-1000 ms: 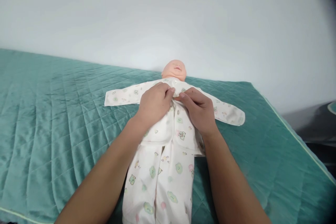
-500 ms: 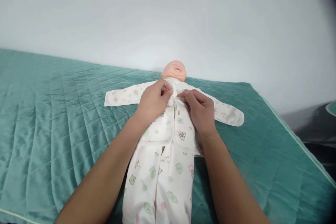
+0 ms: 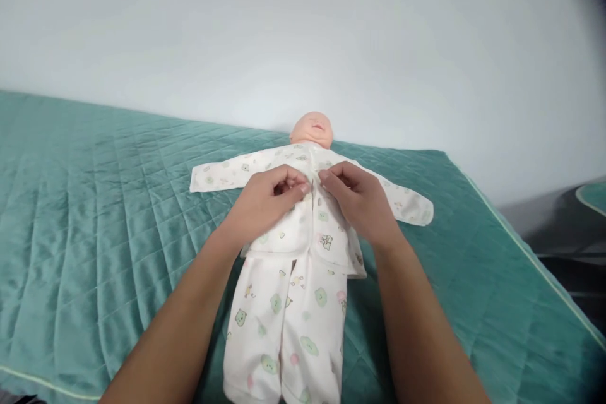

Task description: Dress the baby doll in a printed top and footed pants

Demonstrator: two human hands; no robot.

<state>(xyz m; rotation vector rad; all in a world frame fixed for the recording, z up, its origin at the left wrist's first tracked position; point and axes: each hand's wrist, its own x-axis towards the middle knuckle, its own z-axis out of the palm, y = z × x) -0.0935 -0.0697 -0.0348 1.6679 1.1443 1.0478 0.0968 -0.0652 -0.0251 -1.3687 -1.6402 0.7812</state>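
A baby doll (image 3: 312, 129) lies on its back on a teal quilted bed cover (image 3: 95, 202), head toward the wall. It wears a white printed jacket (image 3: 326, 227) with sleeves spread wide and matching trousers (image 3: 284, 328). My left hand (image 3: 265, 202) pinches the left front edge of the jacket at the doll's chest. My right hand (image 3: 360, 202) pinches the facing edge, so the two sets of fingertips nearly meet on the middle seam. Both hands are closed on the cloth.
A plain white wall (image 3: 303, 31) rises right behind the doll's head. The bed's right edge (image 3: 530, 246) has a pale piped seam, with dark floor (image 3: 568, 233) beyond it. The near edge of the cover runs along the lower left.
Both hands have slid down from the collar to the mid chest of the jacket, still pinching the front edges. The collar now lies closed under the doll's chin.
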